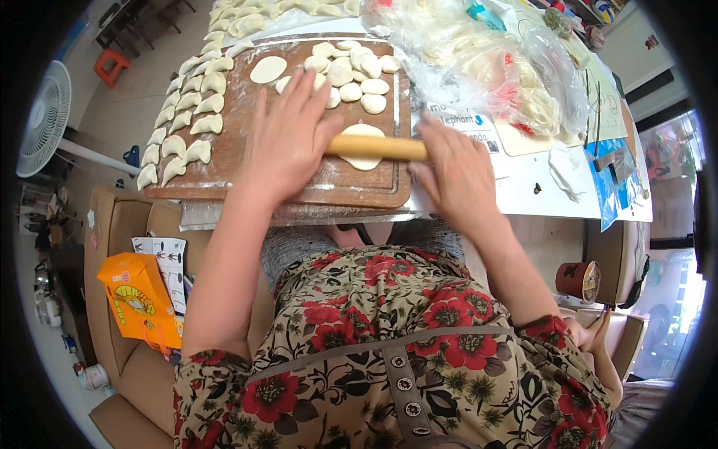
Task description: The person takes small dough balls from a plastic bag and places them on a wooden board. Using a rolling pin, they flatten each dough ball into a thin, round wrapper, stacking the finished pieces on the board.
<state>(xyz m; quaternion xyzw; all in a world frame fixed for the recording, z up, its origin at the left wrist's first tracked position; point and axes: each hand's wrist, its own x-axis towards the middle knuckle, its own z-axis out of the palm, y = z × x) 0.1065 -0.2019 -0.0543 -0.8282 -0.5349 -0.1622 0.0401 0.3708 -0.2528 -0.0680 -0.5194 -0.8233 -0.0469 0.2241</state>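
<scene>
A wooden rolling pin (387,147) lies across a flattened round of dough (362,161) on the brown wooden board (235,151). My left hand (291,132) rests over the pin's left end with its fingers stretched forward, hiding that end. At the other end, beyond the board's right edge, my right hand (457,163) holds the pin, its fingers blurred. Several small floured dough discs (340,74) are clustered at the board's far right. A wider rolled wrapper (268,69) lies to their left. Rows of folded dumplings (190,101) line the left side.
More dumplings (247,23) cover a surface behind the board. Clear plastic bags (477,62) crowd the white table (527,196) at right, near a blue packet (614,179). A white fan (47,118) stands left; an orange bag (140,297) sits on the sofa (134,381).
</scene>
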